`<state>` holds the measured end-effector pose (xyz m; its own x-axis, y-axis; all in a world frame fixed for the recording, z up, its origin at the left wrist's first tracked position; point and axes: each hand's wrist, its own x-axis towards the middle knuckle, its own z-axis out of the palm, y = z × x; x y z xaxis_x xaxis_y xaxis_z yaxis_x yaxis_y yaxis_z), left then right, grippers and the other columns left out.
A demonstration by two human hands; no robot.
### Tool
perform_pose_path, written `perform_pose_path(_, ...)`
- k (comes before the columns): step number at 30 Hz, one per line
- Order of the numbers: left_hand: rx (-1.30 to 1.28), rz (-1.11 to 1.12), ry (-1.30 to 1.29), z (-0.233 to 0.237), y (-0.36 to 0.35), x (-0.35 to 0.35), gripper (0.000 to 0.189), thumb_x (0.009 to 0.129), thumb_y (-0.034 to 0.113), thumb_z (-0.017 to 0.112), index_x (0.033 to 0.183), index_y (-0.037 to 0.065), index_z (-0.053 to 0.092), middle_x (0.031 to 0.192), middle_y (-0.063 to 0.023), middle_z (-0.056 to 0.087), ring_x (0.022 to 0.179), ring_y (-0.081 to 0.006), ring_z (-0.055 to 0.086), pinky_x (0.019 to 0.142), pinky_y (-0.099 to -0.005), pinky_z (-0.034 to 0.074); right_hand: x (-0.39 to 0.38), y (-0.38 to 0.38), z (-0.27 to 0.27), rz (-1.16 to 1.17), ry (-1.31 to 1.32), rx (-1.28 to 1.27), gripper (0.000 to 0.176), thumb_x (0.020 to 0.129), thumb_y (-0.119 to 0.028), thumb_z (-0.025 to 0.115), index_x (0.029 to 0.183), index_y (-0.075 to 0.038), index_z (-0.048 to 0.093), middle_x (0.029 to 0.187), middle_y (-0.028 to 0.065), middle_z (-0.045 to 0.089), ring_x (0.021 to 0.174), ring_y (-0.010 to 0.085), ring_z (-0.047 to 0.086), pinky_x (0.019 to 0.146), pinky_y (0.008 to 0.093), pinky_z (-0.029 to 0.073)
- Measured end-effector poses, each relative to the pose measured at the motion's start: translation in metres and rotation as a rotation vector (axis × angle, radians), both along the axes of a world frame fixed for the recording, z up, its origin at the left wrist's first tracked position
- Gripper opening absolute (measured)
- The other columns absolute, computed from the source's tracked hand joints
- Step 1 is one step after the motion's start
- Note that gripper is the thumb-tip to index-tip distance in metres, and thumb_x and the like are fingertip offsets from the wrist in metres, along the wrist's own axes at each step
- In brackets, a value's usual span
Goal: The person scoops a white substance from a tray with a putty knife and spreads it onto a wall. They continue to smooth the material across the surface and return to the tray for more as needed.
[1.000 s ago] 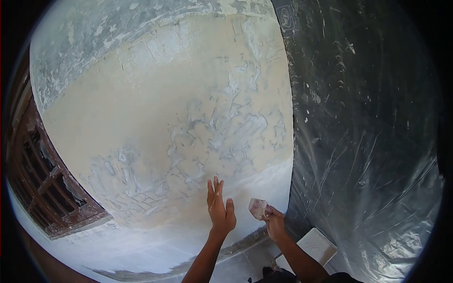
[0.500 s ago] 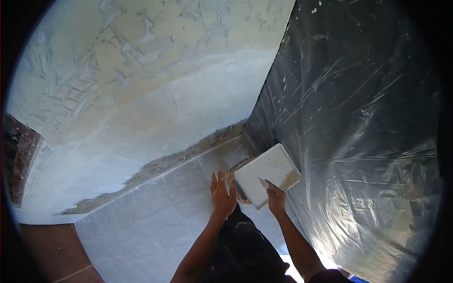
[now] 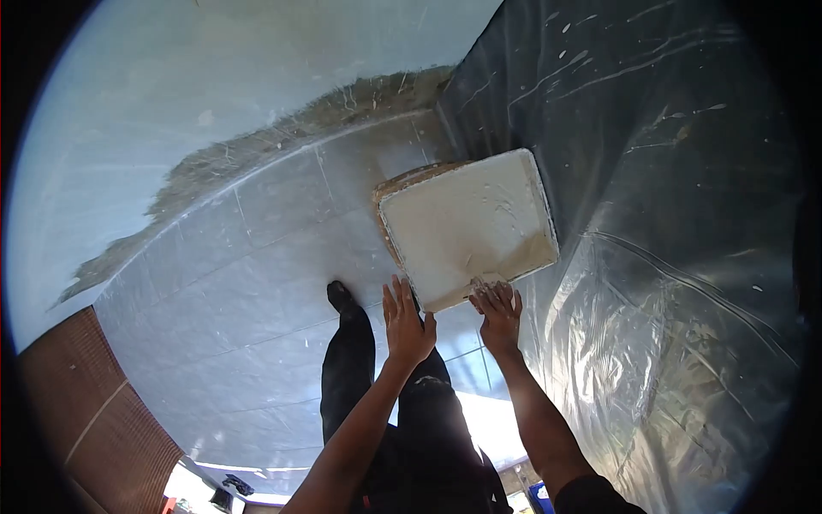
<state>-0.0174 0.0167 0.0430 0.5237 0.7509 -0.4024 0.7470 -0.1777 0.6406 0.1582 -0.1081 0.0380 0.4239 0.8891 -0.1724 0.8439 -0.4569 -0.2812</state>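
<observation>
A large rectangular tub (image 3: 401,248) of off-white plaster (image 3: 462,214) stands in front of me, its surface smooth on the left and ridged toward the far right. At its near rim, my right hand (image 3: 499,315) is closed around a putty knife (image 3: 486,281), whose plaster-coated blade sits over the near edge. White smears mark the fingers of that hand. My left hand (image 3: 408,327) is held up by the tub's near left corner, fingers stretched out and nothing in the palm.
Clear plastic sheeting (image 3: 651,257) hangs along the right, spattered with white. To the left rises a pale plastered wall (image 3: 214,77) with a rough bare strip at its base. Grey tiles (image 3: 257,283) cover the floor; a brown ribbed surface (image 3: 94,385) lies lower left. My foot (image 3: 341,295) shows.
My view has tipped down and the tub looks larger. The putty knife has gone from over the plaster to the near rim. My left hand stays open near the tub.
</observation>
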Motion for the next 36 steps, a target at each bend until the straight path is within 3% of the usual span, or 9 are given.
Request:
perform_pose_path(4,0.029,0.057,-0.056,-0.011,-0.016,0.009,0.081,0.093,0.022,0.056,0.156,-0.007,0.013,0.162,-0.0318,0.011,0.150,-0.0515,0.009,0.122,-0.0559,0.012,-0.067,-0.055,0.009,0.016,0.061,-0.022,0.043,0.080,0.004,0.059,0.118,-0.012,0.071,0.119,0.0047,0.071,0.126,0.0250,0.059,0.119,0.0589,0.014)
perform_pose_path(7,0.006,0.091,-0.069,-0.019,-0.020,0.007,0.078,0.098,0.023,0.052,0.156,-0.007,0.010,0.163,-0.0310,0.009,0.150,-0.0504,0.010,0.122,-0.0543,0.014,-0.078,-0.053,0.037,-0.017,0.218,-0.014,0.042,0.081,0.004,0.057,0.119,-0.011,0.069,0.116,0.0041,0.071,0.123,0.0236,0.061,0.118,0.0601,0.021)
perform_pose_path(9,-0.024,0.115,-0.055,-0.020,-0.019,0.003,0.076,0.100,0.024,0.050,0.156,-0.007,0.010,0.163,-0.0314,0.009,0.151,-0.0496,0.011,0.122,-0.0532,0.015,-0.058,-0.028,0.049,-0.174,0.363,0.118,0.047,0.080,0.010,0.054,0.118,-0.012,0.070,0.118,0.0081,0.072,0.119,0.0252,0.064,0.116,0.0517,0.027)
perform_pose_path(11,-0.134,0.210,-0.165,-0.022,-0.014,0.004,0.071,0.101,0.024,0.046,0.154,-0.011,0.014,0.161,-0.0340,0.014,0.150,-0.0496,0.014,0.123,-0.0500,0.015,-0.013,0.026,0.068,-0.116,0.377,0.165,0.036,0.084,0.008,0.058,0.114,-0.009,0.069,0.106,0.0129,0.072,0.103,0.0317,0.066,0.096,0.0437,0.046)
perform_pose_path(14,-0.213,0.312,-0.253,-0.037,-0.016,0.001,0.068,0.104,0.027,0.041,0.155,-0.009,0.014,0.155,-0.0353,0.031,0.144,-0.0470,0.033,0.119,-0.0433,0.027,0.043,0.070,0.053,0.024,0.329,-0.095,0.024,0.086,0.005,0.058,0.106,-0.005,0.067,0.097,0.0182,0.070,0.091,0.0409,0.064,0.082,0.0481,0.050)
perform_pose_path(17,-0.589,0.468,-0.271,-0.029,-0.009,0.004,0.066,0.106,0.030,0.039,0.155,-0.008,0.017,0.144,-0.0341,0.047,0.133,-0.0414,0.050,0.112,-0.0394,0.037,0.066,0.115,0.049,0.224,0.310,-0.428,0.026,0.084,0.004,0.058,0.107,-0.005,0.067,0.097,0.0193,0.070,0.094,0.0395,0.066,0.083,0.0478,0.051)
perform_pose_path(20,-0.515,0.508,-0.328,-0.028,-0.011,0.008,0.063,0.107,0.032,0.038,0.155,-0.007,0.022,0.136,-0.0320,0.056,0.123,-0.0364,0.060,0.106,-0.0378,0.041,0.063,0.127,0.040,0.363,0.334,-0.614,0.027,0.082,0.003,0.058,0.106,-0.005,0.067,0.097,0.0200,0.071,0.097,0.0388,0.067,0.086,0.0474,0.051)
perform_pose_path(29,-0.728,0.765,-0.638,-0.038,-0.019,0.014,0.061,0.109,0.031,0.037,0.154,-0.008,0.024,0.150,-0.0260,0.045,0.141,-0.0288,0.042,0.115,-0.0345,0.029,0.031,0.145,0.034,0.465,0.376,-0.708,0.029,0.079,0.005,0.056,0.104,-0.001,0.068,0.096,0.0248,0.070,0.101,0.0405,0.067,0.090,0.0471,0.052)
perform_pose_path(36,-0.746,0.776,-0.654,-0.042,-0.020,0.012,0.061,0.109,0.031,0.037,0.154,-0.008,0.024,0.148,-0.0256,0.047,0.139,-0.0274,0.044,0.115,-0.0336,0.029,0.011,0.153,0.030,0.432,0.468,-0.762,0.030,0.082,0.003,0.056,0.109,-0.001,0.069,0.103,0.0267,0.069,0.104,0.0423,0.066,0.092,0.0481,0.052)
